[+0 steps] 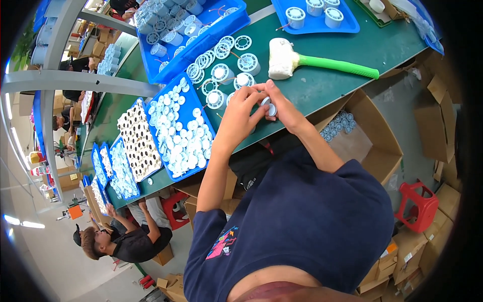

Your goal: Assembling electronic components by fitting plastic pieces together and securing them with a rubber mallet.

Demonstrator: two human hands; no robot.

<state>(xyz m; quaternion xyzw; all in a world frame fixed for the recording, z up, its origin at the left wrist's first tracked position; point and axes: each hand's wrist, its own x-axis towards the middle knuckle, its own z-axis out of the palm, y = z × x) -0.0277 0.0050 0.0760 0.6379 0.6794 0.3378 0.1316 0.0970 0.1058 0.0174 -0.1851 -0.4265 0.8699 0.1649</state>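
Observation:
Close together over the near edge of the green table, my left hand (241, 117) and my right hand (285, 109) are both closed on small light-blue round caps (272, 109). Two caps show between the fingers; part of them is hidden. Just beyond my hands stand several light-blue cylindrical housings (248, 63) with thin wires, some with a white centre piece. Flat slotted rings (222, 50) lie behind them. To the right of the housings rests a mallet with a white head (282, 59) and a green handle (341, 67).
A blue tray (190, 100) of loose caps is at left, beside a white holed tray (138, 138). A blue bin (221, 29) of housings stands behind; another blue tray (322, 26) sits far right. Below the edge is a cardboard box (385, 146). A co-worker (138, 244) works at left.

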